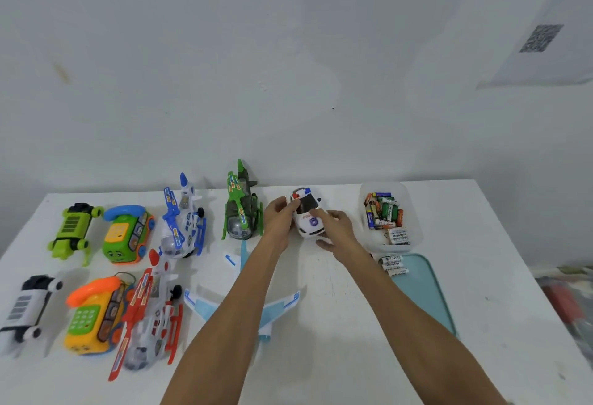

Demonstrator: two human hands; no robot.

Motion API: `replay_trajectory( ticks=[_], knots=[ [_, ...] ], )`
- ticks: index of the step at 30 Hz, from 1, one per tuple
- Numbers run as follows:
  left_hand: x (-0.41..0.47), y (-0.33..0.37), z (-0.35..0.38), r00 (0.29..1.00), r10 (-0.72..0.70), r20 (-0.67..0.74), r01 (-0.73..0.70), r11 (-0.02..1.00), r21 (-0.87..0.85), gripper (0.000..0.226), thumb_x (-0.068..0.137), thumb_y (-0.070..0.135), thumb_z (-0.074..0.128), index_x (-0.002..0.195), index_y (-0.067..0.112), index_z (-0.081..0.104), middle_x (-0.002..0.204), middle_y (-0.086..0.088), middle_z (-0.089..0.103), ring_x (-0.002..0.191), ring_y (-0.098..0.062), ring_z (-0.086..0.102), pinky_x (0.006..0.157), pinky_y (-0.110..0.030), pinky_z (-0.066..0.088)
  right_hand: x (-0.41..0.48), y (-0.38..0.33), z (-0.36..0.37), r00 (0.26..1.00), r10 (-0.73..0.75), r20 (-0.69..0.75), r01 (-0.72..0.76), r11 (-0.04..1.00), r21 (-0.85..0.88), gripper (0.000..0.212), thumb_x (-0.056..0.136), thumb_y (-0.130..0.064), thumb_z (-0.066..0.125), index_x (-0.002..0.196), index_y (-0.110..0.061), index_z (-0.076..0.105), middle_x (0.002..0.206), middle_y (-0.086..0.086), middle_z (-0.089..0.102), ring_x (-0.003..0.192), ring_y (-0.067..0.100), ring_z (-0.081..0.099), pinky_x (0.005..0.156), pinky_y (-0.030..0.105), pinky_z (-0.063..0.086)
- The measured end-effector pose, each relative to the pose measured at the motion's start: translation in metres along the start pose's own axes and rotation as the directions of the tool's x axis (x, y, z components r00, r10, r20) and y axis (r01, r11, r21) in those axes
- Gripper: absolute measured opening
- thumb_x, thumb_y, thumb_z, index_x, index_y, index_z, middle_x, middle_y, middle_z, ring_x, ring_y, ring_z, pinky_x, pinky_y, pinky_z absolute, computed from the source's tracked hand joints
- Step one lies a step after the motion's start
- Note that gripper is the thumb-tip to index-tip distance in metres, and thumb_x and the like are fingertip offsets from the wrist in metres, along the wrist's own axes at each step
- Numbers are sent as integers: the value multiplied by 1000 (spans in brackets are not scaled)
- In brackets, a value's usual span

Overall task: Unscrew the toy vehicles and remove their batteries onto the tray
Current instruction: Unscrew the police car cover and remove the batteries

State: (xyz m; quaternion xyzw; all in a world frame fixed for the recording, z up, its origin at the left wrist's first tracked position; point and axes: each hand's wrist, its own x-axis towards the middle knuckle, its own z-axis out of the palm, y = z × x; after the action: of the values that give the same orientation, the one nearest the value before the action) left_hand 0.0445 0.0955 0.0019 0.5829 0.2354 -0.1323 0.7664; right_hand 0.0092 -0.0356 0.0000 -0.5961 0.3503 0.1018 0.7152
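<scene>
police car (306,217): far side of bench (321,324), between both hands | left hand (278,217): fingers curled round its roof side | right hand (336,228): fingers grasping hood, thumb under bumper | glossy white moulded plastic, rounded body, dark windscreen | tray (423,292): teal, flat, round-cornered, nearby right

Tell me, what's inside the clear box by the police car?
The clear box holds a heap of loose batteries, green, orange and blue ones, plus a white pack at the near end. Anything under the heap is covered.
</scene>
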Motion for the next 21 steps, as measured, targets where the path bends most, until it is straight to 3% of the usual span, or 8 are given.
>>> replay_trajectory(
  ticks=[2, 5, 7, 9, 12, 14, 17, 21],
  knots=[
    [4, -3, -4, 998, 50, 43, -52, 998, 47, 27, 95, 4, 68, 121, 7, 63, 127, -16, 68, 111, -30, 68, 100, -47, 55, 0, 1, 0, 992, -119, -50, 106, 971, -213, 47, 78, -36, 82, 114, -19, 57, 103, 3, 66, 92, 19, 69, 74, 34, 61],
    [3, -2, -8, 992, 106, 66, -115, 982, 148, 41, 98, -1, 60, 138, 9, 59, 135, -8, 63, 120, -27, 64, 104, -44, 53, 5, 2, 1, 968, -246, -43, 202, 873, -444, 43, 78, -43, 83, 102, -13, 63, 94, 1, 68, 82, 19, 71, 81, 40, 61],
    [0, -1, -7, 986, 131, 104, -151, 966, 209, 36, 99, -9, 53, 118, 19, 67, 121, -3, 70, 109, -21, 67, 91, -33, 57, 5, 1, 2, 963, -267, -49, 212, 852, -479, 42, 77, -47, 82, 94, -12, 66, 89, 1, 70, 79, 19, 71, 81, 40, 61],
    [-2, 1, -5, 980, 144, 135, -174, 952, 253, 46, 97, -14, 49, 95, 29, 64, 100, 9, 71, 93, -11, 67, 75, -20, 55, 4, -1, 2, 947, -318, -36, 244, 791, -562, 42, 79, -52, 79, 83, -12, 67, 78, 1, 70, 76, 21, 71, 78, 39, 60],
    [-1, 2, -7, 975, 165, 151, -205, 928, 312, 44, 97, -15, 48, 104, 26, 62, 102, 7, 71, 89, -6, 66, 70, -16, 54, 3, -1, 3, 933, -360, 17, 284, 707, -648, 49, 83, -56, 72, 81, -8, 69, 70, 1, 67, 70, 20, 67, 70, 36, 53],
    [-2, 0, -10, 970, 182, 161, -228, 912, 341, 43, 97, -13, 49, 117, 22, 63, 115, -3, 72, 99, -15, 68, 82, -24, 56, 0, 0, 3, 922, -386, 29, 308, 686, -659, 45, 87, -53, 71, 92, -8, 69, 81, 3, 69, 77, 19, 64, 73, 32, 47],
    [-11, 0, -14, 964, 212, 160, -259, 881, 396, 45, 100, -8, 50, 141, 9, 58, 141, -11, 62, 126, -25, 61, 106, -34, 49, -15, 2, 3, 861, -508, 30, 386, 614, -689, 48, 91, -44, 68, 124, -10, 59, 118, 6, 63, 108, 22, 61, 89, 33, 48],
    [-25, 5, -24, 951, 237, 198, -307, 807, 505, 56, 102, -3, 47, 156, 7, 37, 156, -7, 45, 145, -24, 43, 111, -28, 37, -36, 8, 3, 764, -623, 166, 517, 439, -734, 38, 95, -32, 64, 129, -17, 56, 123, 3, 58, 113, 20, 54, 88, 27, 44]
  ],
)
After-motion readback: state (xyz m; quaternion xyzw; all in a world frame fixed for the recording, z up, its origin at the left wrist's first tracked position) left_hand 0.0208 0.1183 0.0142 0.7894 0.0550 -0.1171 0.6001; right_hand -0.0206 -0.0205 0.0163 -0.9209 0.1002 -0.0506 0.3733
